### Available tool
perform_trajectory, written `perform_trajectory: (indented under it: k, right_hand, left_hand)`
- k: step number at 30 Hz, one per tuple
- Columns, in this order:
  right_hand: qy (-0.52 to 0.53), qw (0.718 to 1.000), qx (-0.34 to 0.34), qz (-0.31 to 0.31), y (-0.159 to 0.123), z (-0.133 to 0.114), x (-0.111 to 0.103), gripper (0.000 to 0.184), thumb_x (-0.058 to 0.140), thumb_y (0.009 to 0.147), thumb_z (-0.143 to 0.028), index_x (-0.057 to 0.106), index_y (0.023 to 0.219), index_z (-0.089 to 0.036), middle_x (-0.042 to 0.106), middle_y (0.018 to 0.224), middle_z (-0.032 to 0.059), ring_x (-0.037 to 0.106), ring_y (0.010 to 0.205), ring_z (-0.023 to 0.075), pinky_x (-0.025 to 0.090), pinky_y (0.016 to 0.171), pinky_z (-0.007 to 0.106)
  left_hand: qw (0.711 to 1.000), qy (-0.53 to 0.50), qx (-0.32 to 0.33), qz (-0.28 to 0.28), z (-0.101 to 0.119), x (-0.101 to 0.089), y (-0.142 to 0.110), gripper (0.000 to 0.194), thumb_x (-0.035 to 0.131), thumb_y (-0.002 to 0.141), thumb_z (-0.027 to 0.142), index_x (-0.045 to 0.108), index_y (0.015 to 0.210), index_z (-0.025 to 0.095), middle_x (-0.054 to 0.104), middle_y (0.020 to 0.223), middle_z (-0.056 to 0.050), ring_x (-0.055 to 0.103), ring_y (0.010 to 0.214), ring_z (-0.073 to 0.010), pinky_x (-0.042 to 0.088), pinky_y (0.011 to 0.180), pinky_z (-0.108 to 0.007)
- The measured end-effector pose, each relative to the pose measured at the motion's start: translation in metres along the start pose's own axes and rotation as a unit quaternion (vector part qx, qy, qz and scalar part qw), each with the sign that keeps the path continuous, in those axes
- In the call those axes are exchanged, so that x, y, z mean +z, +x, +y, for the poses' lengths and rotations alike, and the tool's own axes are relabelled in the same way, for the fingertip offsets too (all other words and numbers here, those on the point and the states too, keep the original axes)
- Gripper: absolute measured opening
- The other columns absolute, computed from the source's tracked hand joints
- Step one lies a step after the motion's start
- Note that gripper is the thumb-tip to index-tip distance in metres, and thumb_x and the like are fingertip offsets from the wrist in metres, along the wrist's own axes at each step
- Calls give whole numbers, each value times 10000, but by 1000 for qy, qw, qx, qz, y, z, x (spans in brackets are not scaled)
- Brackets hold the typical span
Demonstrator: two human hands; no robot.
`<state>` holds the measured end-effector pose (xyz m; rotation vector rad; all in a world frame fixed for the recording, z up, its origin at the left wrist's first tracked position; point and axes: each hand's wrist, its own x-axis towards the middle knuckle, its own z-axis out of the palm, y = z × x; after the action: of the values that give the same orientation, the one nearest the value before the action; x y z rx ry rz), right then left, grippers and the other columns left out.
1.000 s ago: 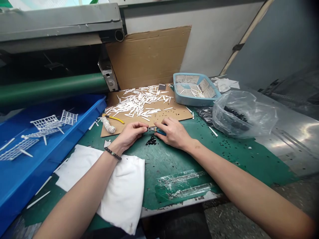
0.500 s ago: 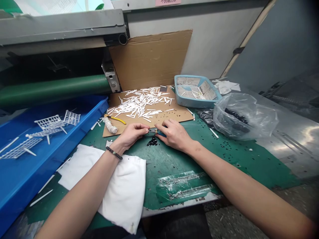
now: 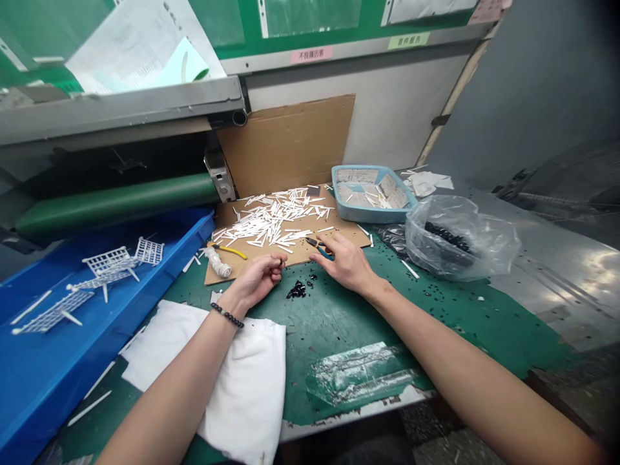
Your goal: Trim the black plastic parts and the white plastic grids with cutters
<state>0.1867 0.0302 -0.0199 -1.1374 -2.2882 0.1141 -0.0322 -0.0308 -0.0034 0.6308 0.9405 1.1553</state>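
Left hand closed to a narrow pinch on something too small to tell; right hand spread wide, fingertips on blue-handled pliers at ten o'clock. Black plastic bits piled at six between both hands, more in a clear plastic bag at three; white plastic sticks heaped on cardboard at eleven, plenty in each lot.

At the fingertips of the left hand, anything held is too small to tell — the right hand hides part of the pliers.
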Motion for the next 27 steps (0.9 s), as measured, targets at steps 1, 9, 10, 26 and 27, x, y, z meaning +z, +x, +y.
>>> perform_trajectory:
  k: [1, 9, 10, 26, 27]
  right_hand:
    - [7, 1000, 28, 1, 1, 4, -1, 486, 621, 870, -371, 514, 1289, -149, 565, 954, 91, 567, 892, 243, 448, 791, 328]
    - [20, 999, 19, 17, 1, 14, -2, 500, 614, 778, -227, 500, 1258, -147, 517, 1049, 111, 541, 989, 261, 460, 866, 357]
    - [32, 999, 17, 35, 1, 15, -3, 434, 604, 790, -225, 530, 1213, -159, 528, 1037, 102, 552, 960, 248, 464, 846, 347]
    - [23, 996, -3, 81, 3, 20, -25, 264, 590, 875, -290, 613, 1127, -213, 601, 934, 56, 584, 866, 203, 464, 765, 303]
    - [-2, 996, -11, 91, 4, 20, -28, 260, 580, 881, -278, 606, 1128, -202, 594, 945, 67, 574, 879, 211, 461, 769, 310]
  left_hand:
    - [999, -34, -16, -8, 0, 1, 0, 133, 662, 602, 109, 641, 731, 85, 557, 704, -35, 420, 562, -53, 329, 508, -162]
    - [923, 378, 70, -10, -14, 28, 17, 145, 632, 717, 290, 633, 745, 147, 527, 611, 10, 404, 533, -93, 303, 527, -223]
    - [877, 470, 95, -13, -15, 32, 19, 155, 621, 730, 299, 654, 781, 156, 557, 627, 3, 437, 558, -110, 318, 552, -237]
    - [821, 542, 178, -27, -20, 35, 17, 268, 468, 882, 435, 526, 758, 205, 583, 711, -34, 492, 645, -171, 347, 628, -283]
    - [854, 496, 156, -31, -18, 33, 16, 290, 478, 875, 463, 521, 757, 202, 572, 705, -25, 466, 617, -154, 340, 607, -273]
